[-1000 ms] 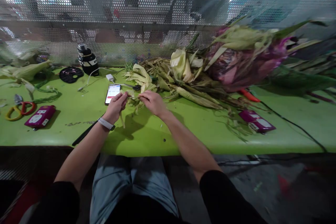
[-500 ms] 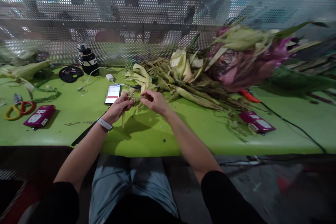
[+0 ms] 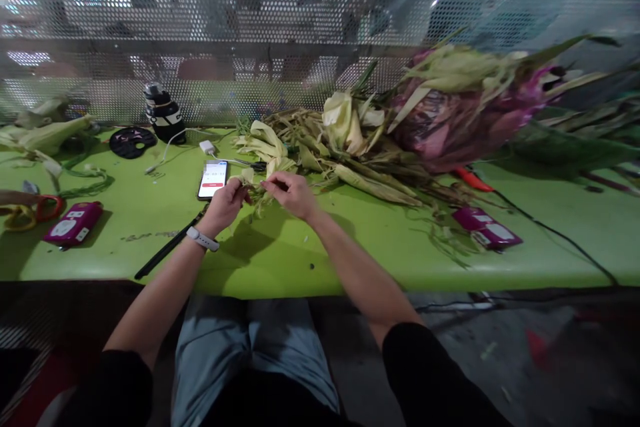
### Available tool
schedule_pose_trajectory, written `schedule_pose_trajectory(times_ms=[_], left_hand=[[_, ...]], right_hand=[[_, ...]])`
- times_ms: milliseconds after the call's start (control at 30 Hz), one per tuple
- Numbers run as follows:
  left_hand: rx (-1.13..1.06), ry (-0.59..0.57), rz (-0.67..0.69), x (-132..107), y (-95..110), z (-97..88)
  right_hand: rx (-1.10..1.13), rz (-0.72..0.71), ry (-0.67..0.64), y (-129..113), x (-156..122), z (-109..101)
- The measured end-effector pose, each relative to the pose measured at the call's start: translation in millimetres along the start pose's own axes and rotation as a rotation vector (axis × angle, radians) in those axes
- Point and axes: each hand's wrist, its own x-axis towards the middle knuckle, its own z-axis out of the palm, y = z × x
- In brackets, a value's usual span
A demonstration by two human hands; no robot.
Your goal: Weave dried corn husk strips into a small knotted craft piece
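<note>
My left hand (image 3: 227, 204) is closed around a pale green corn husk (image 3: 247, 176), whose top shows above the fingers. Close on the right, my right hand (image 3: 291, 194) pinches a thin strand of the same husk. Shredded ends of it hang between the two hands, over the green table (image 3: 280, 260). Just behind lies a heap of corn husks (image 3: 310, 143), some fresh and pale, others dry and brown. A phone (image 3: 213, 180) with a lit screen rests beyond my left hand.
Far left, another person's hand (image 3: 15, 198) is at the scissors (image 3: 49, 205). Magenta boxes (image 3: 75, 224) (image 3: 486, 228) lie at both sides. A black bottle (image 3: 165, 117) stands behind, and a pink bag (image 3: 450, 120) bulges at right. A black strap (image 3: 167, 250) lies by my left forearm.
Another person's hand has come in at the left edge, onto the scissors. My left hand has turned slightly, and the husk strip that hung below it no longer shows clearly. Both my hands remain close together.
</note>
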Motion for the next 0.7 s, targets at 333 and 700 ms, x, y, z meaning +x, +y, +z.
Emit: schedule_pose_trajectory(times_ms=[333, 700], left_hand=[[0.207, -0.025, 0.105, -10, 18, -1.0], [0.213, -0.024, 0.072, -12, 10, 1.2]], right_hand=[[0.157, 0.138, 0.011, 7, 3, -1], [0.013, 0.062, 0.009, 7, 2, 2]])
